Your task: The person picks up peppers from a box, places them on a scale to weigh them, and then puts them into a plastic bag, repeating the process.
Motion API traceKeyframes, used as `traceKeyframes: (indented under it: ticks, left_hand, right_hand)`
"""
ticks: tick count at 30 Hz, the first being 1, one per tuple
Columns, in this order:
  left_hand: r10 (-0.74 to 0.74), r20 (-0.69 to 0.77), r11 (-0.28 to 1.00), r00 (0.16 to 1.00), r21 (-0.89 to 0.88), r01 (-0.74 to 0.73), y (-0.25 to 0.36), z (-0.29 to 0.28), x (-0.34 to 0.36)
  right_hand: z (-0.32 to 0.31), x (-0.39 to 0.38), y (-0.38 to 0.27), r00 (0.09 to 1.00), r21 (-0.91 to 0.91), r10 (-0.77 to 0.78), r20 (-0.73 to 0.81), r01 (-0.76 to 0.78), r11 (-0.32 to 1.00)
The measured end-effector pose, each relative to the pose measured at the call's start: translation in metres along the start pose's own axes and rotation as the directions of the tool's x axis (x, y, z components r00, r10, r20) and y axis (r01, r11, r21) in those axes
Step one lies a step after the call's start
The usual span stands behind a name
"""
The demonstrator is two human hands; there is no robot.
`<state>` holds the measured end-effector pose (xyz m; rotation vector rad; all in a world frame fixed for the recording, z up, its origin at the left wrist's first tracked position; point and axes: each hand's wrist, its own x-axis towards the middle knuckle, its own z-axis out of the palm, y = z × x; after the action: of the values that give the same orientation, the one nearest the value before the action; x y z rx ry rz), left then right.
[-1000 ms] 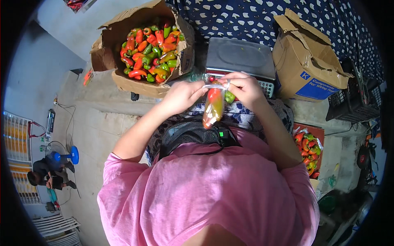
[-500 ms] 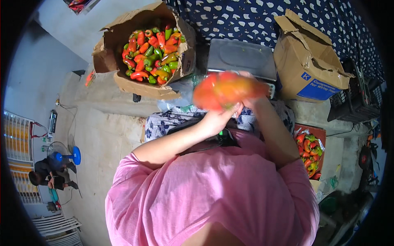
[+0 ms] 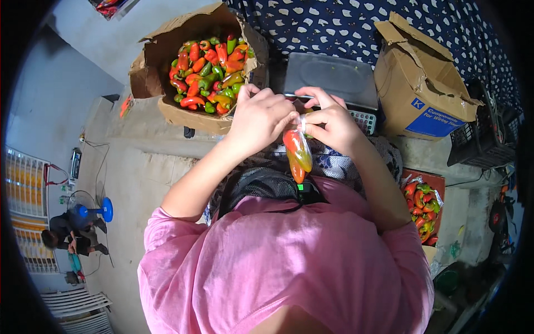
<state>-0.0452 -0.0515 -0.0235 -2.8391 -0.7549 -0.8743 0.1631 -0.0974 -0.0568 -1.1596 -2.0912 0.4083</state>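
A clear plastic bag of peppers [image 3: 297, 155] hangs over my lap, with red, orange and green peppers showing through. My left hand [image 3: 262, 118] pinches the plastic close to its gathered neck. From the other side, my right hand [image 3: 332, 119] grips the whitish gathered neck between thumb and fingers, other fingers raised. Part of the bag is hidden behind my hands. Just beyond them sits a grey weighing scale [image 3: 331, 78] with a keypad on its near side.
An opened cardboard box [image 3: 192, 118] full of red and green peppers stands far left. At the far right is another cardboard box [image 3: 414, 106] beside a black crate [image 3: 483, 139]. Bagged peppers [image 3: 421, 209] lie on my right. A person [image 3: 72, 234] sits near a blue fan [image 3: 107, 209] at left.
The bag of peppers, blurred above my lap before, now hangs lower and closer to me. My left hand has moved up and left, and both hands are at the bag's neck.
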Motion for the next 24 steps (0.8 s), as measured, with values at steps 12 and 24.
traceKeyframes:
  ticks: [12,24]
  left_hand:
    - [-0.330,-0.043,0.941,0.943,-0.097,0.324,0.016,0.041,-0.008]
    - [-0.417,0.269,0.695,0.868,-0.522,0.495,-0.034,0.121,-0.032]
  right_hand:
    - [0.026,0.001,0.006,0.953,-0.211,0.004,-0.303,-0.071,0.975]
    - [0.021,-0.011,-0.017,0.942,-0.326,-0.155,-0.296,0.053,0.944]
